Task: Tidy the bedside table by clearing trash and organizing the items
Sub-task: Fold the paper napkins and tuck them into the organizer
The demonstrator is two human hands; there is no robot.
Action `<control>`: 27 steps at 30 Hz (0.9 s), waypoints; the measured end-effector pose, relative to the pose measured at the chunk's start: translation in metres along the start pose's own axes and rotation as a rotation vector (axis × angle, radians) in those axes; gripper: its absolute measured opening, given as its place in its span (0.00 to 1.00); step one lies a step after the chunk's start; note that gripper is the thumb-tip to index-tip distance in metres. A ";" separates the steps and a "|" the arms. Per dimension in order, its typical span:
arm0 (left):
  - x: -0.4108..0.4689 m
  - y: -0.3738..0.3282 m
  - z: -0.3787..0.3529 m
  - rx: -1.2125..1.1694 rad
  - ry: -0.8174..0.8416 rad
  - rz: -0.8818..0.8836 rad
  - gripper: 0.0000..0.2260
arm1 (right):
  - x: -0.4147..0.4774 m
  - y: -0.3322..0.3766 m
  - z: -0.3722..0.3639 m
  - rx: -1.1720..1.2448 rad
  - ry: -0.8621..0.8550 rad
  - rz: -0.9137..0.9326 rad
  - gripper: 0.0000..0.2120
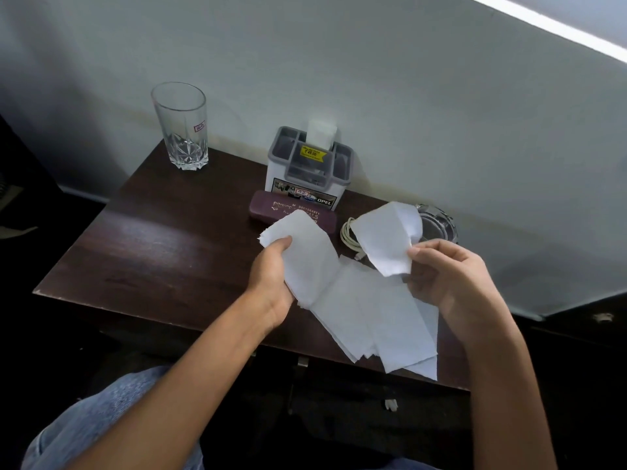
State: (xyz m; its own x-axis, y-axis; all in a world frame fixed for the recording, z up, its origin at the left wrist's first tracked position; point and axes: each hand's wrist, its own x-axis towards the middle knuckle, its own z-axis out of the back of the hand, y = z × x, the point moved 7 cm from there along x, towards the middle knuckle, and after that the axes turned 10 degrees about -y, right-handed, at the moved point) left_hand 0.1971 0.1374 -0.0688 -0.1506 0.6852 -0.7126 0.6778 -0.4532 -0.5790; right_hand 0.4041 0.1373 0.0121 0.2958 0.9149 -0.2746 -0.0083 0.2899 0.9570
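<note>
Tissue sheets (pixel 373 317) fan out low and to the right from my left hand (pixel 271 283). Its thumb is clamped over the top corner of the stack and its fingers are curled underneath. The loose ends of the stack reach past the front edge of the bedside table (pixel 163 245); I cannot tell whether they rest on the wood or hang above it. My right hand (pixel 451 276) pinches a single sheet (pixel 386 239) by its right edge between thumb and fingertips, and holds it up just above the stack and apart from it.

Behind the two hands the back of the top is crowded. A maroon spectacle case (pixel 271 206) lies flat, touching the front of a white and grey organizer (pixel 308 167) that stands close to the wall (pixel 407 96). A folded white paper (pixel 321 132) stands in the rear slot of the organizer. A coiled white cable (pixel 347 234) lies just right of the case, partly hidden by the raised sheet. A glass ashtray (pixel 439 222) sits beside the cable, near the wall and the right edge.

A tall drinking glass (pixel 179 127) stands upright at the back left corner, well apart from everything else. From it down to the front edge, the left half of the top shows dark wood. A denim-clad knee (pixel 101 418) sits below that front edge.
</note>
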 end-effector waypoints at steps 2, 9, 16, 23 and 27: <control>-0.002 0.009 -0.007 -0.016 0.080 0.069 0.08 | -0.003 0.002 -0.013 0.077 0.047 -0.017 0.09; -0.014 0.024 -0.025 -0.011 0.343 0.154 0.26 | -0.006 -0.013 -0.037 -0.214 0.000 0.004 0.03; -0.015 0.024 -0.030 -0.048 0.418 0.134 0.31 | -0.007 -0.018 -0.047 -0.390 -0.062 0.020 0.02; -0.012 0.028 -0.026 -0.004 0.336 0.129 0.10 | -0.007 -0.020 -0.047 -0.554 0.028 0.031 0.05; -0.012 0.030 -0.027 -0.015 0.333 0.158 0.09 | -0.002 -0.009 -0.023 -0.453 -0.209 0.133 0.03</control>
State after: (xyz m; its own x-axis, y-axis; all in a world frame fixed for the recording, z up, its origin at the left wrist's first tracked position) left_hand 0.2390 0.1308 -0.0667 0.1975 0.7563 -0.6237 0.6845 -0.5619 -0.4645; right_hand 0.3815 0.1394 0.0021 0.4485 0.8898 -0.0845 -0.4577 0.3098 0.8334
